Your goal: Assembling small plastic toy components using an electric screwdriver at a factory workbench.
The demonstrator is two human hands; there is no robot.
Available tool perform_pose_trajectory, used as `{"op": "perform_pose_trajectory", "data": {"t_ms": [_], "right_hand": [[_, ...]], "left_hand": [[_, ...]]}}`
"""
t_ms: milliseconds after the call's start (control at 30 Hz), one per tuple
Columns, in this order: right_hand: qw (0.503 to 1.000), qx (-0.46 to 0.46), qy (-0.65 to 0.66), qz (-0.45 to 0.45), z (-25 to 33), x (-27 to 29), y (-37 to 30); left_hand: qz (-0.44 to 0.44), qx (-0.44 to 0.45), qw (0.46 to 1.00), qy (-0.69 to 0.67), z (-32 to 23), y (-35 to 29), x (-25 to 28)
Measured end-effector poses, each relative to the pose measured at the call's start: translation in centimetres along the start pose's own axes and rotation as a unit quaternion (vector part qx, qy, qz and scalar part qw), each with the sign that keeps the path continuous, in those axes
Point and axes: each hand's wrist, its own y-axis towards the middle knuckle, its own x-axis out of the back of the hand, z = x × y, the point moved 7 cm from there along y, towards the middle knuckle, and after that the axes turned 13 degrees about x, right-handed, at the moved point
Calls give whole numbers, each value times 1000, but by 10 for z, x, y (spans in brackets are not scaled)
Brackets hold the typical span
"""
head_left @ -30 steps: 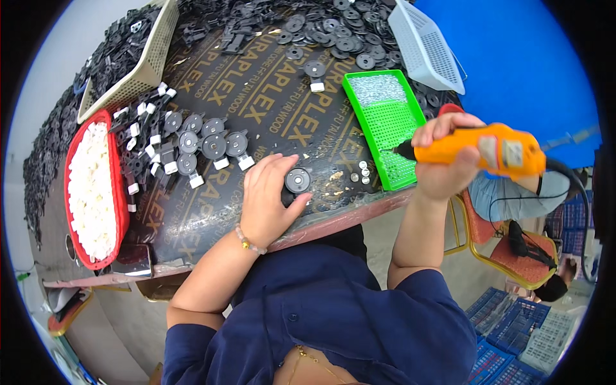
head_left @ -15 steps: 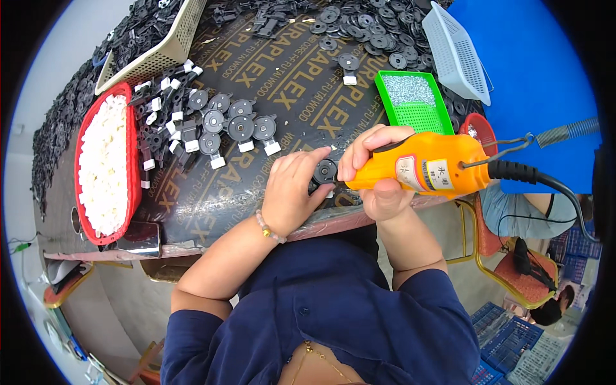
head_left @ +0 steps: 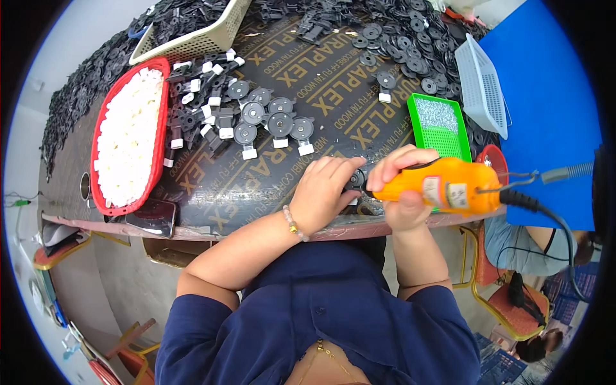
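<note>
My left hand [head_left: 324, 194] rests at the table's near edge, its thumb and fingers closed around a round black plastic part [head_left: 356, 179]. A bit of white shows beside that part, close to my thumb. In my right hand [head_left: 409, 208] is an orange electric screwdriver [head_left: 476, 184], held sideways with its nose pointing left at the part. The nose is right beside the part, and whether the bit touches it I cannot tell. Just left of my hands lie several black round assemblies [head_left: 280, 124] with white end blocks.
A red basket [head_left: 159, 144] of white pieces stands at left, beside a dark phone [head_left: 152, 217]. Toward the right are a green tray [head_left: 417, 128] of small silvery screws, a pale blue basket [head_left: 473, 90] and a red bowl [head_left: 495, 159]. Piles of black parts [head_left: 417, 54] line the far side.
The whole view has shifted, so the table's things sit lower and farther right. My hands keep the same grips, and the screwdriver's nose looks slightly closer to the part.
</note>
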Motion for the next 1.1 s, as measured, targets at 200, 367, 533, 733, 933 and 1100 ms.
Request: {"op": "perform_pose_trajectory", "data": {"t_ms": [200, 367, 533, 733, 933, 1100], "right_hand": [[989, 140, 27, -31, 46, 45, 14], [984, 165, -40, -60, 74, 78, 16], [982, 138, -90, -94, 76, 104, 4], [975, 138, -127, -122, 81, 112, 7], [962, 160, -178, -129, 87, 125, 13], [955, 168, -186, -157, 88, 175, 23]], "left_hand": [[-36, -8, 995, 90, -11, 23, 74], [-122, 125, 971, 165, 79, 87, 187], [-7, 158, 953, 258, 107, 122, 171], [-43, -73, 965, 250, 6, 183, 53], [30, 0, 971, 237, 4, 233, -50], [95, 5, 971, 219, 4, 216, -57]]}}
